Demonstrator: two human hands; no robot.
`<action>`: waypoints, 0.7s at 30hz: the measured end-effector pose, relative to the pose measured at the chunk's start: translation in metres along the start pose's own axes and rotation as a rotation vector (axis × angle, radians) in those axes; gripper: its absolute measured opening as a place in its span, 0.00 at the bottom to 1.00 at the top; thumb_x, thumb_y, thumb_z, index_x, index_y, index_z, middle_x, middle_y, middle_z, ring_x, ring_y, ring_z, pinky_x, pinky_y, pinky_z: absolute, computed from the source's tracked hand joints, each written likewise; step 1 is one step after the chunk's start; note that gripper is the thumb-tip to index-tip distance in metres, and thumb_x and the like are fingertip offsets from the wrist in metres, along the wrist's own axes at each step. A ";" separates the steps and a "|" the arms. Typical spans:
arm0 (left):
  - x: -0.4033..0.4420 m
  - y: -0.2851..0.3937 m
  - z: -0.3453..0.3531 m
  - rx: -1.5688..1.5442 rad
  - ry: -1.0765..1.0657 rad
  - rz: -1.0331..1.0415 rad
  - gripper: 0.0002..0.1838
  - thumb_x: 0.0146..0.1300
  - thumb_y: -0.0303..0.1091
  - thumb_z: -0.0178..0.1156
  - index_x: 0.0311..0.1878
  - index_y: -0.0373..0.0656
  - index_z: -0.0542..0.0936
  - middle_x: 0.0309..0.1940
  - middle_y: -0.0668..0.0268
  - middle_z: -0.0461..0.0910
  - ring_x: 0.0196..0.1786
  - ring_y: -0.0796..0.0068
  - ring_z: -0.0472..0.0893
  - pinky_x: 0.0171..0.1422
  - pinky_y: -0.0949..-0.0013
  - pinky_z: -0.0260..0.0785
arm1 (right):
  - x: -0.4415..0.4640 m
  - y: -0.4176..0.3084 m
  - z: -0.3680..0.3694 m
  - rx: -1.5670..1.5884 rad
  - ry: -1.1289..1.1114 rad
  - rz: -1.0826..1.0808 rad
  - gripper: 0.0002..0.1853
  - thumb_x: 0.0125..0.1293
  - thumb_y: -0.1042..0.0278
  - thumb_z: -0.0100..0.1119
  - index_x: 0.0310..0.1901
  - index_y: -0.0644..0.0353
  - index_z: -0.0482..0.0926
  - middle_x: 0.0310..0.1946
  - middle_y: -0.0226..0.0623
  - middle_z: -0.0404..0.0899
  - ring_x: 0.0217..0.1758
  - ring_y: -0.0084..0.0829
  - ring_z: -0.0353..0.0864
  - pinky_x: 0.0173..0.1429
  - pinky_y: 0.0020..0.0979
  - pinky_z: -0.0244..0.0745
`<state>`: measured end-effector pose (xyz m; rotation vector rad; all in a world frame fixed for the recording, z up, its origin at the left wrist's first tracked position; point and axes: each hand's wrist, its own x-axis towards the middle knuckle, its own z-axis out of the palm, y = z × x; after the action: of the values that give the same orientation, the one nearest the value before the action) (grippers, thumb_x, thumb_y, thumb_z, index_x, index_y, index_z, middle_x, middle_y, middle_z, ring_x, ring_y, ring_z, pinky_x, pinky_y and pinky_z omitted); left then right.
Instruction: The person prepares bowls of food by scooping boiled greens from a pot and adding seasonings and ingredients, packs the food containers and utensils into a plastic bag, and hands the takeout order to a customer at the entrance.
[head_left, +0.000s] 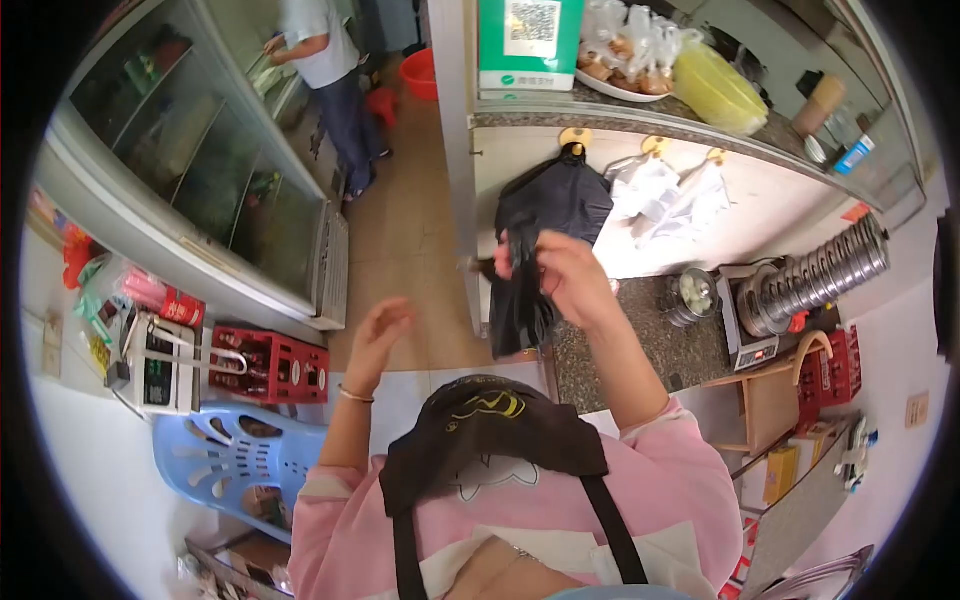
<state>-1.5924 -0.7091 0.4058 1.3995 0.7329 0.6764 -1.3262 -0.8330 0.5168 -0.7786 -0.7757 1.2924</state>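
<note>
My right hand [578, 278] is closed on a black plastic bag [520, 312], which hangs down crumpled from the fingers. Just beyond it, a bunch of black plastic bags [555, 192] hangs from a yellow hook [575, 138] on the white panel. White plastic bags [690, 200] hang from hooks further right. My left hand [383, 328] is raised in the air over the floor, its fingers loosely bent and apart, holding nothing. A bracelet circles the left wrist.
A granite counter [625, 345] carries a metal container [692, 297], a scale [752, 352] and stacked metal pieces [820, 275]. Bagged food lies on the shelf above. At left stand a glass-door fridge [215, 190], red crates [300, 365] and a blue chair [240, 455]. Another person [335, 90] stands further back.
</note>
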 end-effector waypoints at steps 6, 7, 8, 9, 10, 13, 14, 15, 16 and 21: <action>-0.057 -0.067 -0.068 -0.458 0.336 -0.244 0.16 0.65 0.35 0.53 0.55 0.43 0.72 0.41 0.66 0.78 0.45 0.74 0.77 0.48 0.72 0.68 | 0.056 -0.010 -0.021 -0.182 0.186 -0.180 0.16 0.62 0.81 0.40 0.48 0.70 0.76 0.42 0.42 0.80 0.37 0.26 0.81 0.41 0.23 0.75; -0.064 -0.069 -0.072 -0.482 0.388 -0.253 0.17 0.66 0.38 0.52 0.56 0.44 0.72 0.41 0.66 0.77 0.45 0.74 0.77 0.48 0.71 0.68 | 0.066 -0.009 -0.021 -0.244 0.234 -0.203 0.15 0.62 0.80 0.42 0.46 0.69 0.77 0.37 0.38 0.81 0.33 0.23 0.79 0.37 0.21 0.72; -0.070 -0.073 -0.075 -0.512 0.440 -0.262 0.18 0.67 0.41 0.51 0.56 0.44 0.72 0.42 0.66 0.77 0.44 0.73 0.77 0.49 0.69 0.68 | 0.077 -0.009 -0.024 -0.309 0.281 -0.225 0.14 0.62 0.80 0.43 0.44 0.69 0.78 0.32 0.33 0.81 0.29 0.19 0.77 0.32 0.19 0.69; -0.075 -0.080 -0.077 -0.514 0.437 -0.253 0.18 0.67 0.41 0.51 0.56 0.44 0.72 0.42 0.66 0.77 0.44 0.73 0.77 0.49 0.69 0.68 | 0.092 0.001 -0.038 -0.312 0.277 -0.233 0.14 0.62 0.80 0.43 0.44 0.69 0.78 0.32 0.33 0.81 0.29 0.19 0.77 0.32 0.19 0.69; -0.080 -0.088 -0.080 -0.573 0.478 -0.271 0.18 0.67 0.43 0.50 0.56 0.45 0.72 0.42 0.66 0.76 0.44 0.73 0.76 0.49 0.68 0.68 | 0.112 0.016 -0.060 -0.549 0.338 -0.341 0.08 0.59 0.78 0.47 0.37 0.70 0.76 0.26 0.39 0.78 0.26 0.22 0.75 0.31 0.24 0.68; -0.087 -0.087 -0.078 -0.637 0.551 -0.306 0.19 0.67 0.44 0.50 0.55 0.45 0.72 0.42 0.66 0.75 0.43 0.72 0.76 0.49 0.67 0.67 | 0.130 0.014 -0.050 -0.901 0.429 -0.448 0.06 0.56 0.76 0.52 0.28 0.71 0.72 0.18 0.47 0.71 0.22 0.30 0.72 0.29 0.30 0.67; -0.091 -0.083 -0.075 -0.636 0.579 -0.338 0.18 0.66 0.44 0.50 0.55 0.45 0.72 0.42 0.66 0.75 0.43 0.71 0.76 0.49 0.67 0.67 | 0.130 0.010 -0.041 -1.013 0.474 -0.437 0.07 0.55 0.75 0.53 0.27 0.70 0.69 0.17 0.49 0.68 0.20 0.34 0.70 0.28 0.32 0.65; -0.094 -0.082 -0.075 -0.642 0.582 -0.333 0.18 0.66 0.44 0.50 0.55 0.45 0.72 0.42 0.66 0.75 0.43 0.71 0.76 0.49 0.67 0.67 | 0.133 0.008 -0.037 -1.084 0.469 -0.435 0.06 0.55 0.74 0.54 0.28 0.69 0.72 0.20 0.52 0.71 0.23 0.46 0.72 0.30 0.36 0.67; -0.101 -0.082 -0.075 -0.646 0.605 -0.329 0.17 0.66 0.43 0.51 0.54 0.45 0.72 0.40 0.67 0.75 0.42 0.72 0.75 0.48 0.68 0.67 | 0.134 0.007 -0.033 -1.087 0.467 -0.437 0.06 0.55 0.74 0.54 0.28 0.69 0.72 0.20 0.52 0.71 0.23 0.46 0.72 0.30 0.36 0.67; -0.123 -0.126 -0.096 -0.806 0.509 -0.258 0.16 0.64 0.40 0.54 0.52 0.44 0.73 0.36 0.70 0.73 0.37 0.75 0.71 0.40 0.72 0.62 | 0.133 -0.003 -0.025 -1.198 0.352 -0.506 0.08 0.55 0.69 0.57 0.30 0.67 0.76 0.22 0.52 0.74 0.25 0.43 0.76 0.32 0.36 0.72</action>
<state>-1.7449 -0.7554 0.2837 0.3851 0.8773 0.9913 -1.2884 -0.7029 0.5145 -1.5579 -1.3403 0.1091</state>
